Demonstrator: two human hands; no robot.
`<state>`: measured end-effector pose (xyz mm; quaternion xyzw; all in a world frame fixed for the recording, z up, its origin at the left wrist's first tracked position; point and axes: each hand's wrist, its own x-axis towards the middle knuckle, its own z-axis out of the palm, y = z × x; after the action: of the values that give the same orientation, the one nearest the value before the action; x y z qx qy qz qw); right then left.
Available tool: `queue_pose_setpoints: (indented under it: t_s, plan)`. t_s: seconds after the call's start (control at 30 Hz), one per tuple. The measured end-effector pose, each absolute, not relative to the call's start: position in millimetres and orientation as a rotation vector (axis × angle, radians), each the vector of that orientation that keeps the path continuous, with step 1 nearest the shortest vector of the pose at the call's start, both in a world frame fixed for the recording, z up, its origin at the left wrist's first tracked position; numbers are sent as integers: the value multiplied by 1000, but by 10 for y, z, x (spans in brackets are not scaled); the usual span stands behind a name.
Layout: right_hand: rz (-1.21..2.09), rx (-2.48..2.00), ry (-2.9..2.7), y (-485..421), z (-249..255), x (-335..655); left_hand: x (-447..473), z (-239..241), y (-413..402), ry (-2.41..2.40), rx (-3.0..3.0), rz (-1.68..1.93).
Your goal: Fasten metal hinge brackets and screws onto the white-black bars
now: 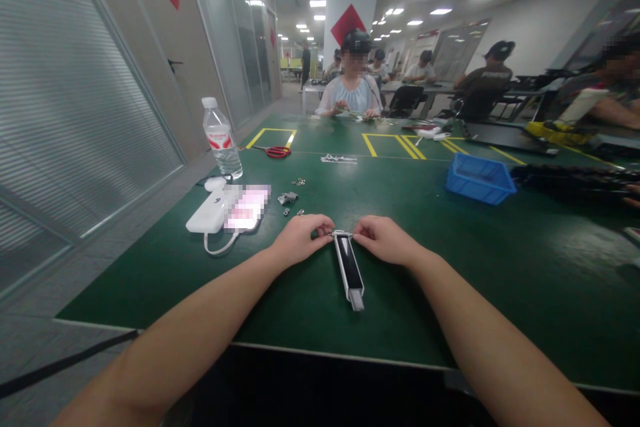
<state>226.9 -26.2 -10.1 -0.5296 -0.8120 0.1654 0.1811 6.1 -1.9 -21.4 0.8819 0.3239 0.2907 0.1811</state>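
A long, narrow device (350, 263) with a black face, white frame and light grey end piece lies on the green table, its grey end towards me. At its far end a thin, light-coloured rod-like piece (343, 233) runs crosswise; its exact kind is too small to tell. My left hand (306, 238) pinches the left end of this piece between thumb and fingers. On the opposite side, my right hand (383, 239) is closed in a pinch at the right end. Small metal rings (299, 182) and a little grey part (287, 198) lie beyond my left hand.
A white power bank (213, 210) is cabled to a phone (253, 207) on the left, with a water bottle (223, 140) behind. Red-handled scissors (278, 152), thin white strips (339, 159) and a blue bin (480, 179) stand farther off. A person (350, 87) sits opposite.
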Motion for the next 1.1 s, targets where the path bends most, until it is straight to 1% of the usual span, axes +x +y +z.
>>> queue_pose_setpoints:
  t_s: [0.23, 0.7, 1.1]
  plan:
    - [494, -1501, -2276, -273, -102, 2257, 63, -252, -1, 901, 2454, 849]
    - [498, -1476, -2283, -246, -165, 2280, 55, -254, 20, 969, 2618, 825]
    - [501, -1500, -2256, -243, -183, 2252, 42, -199, 8, 1021, 2454, 797]
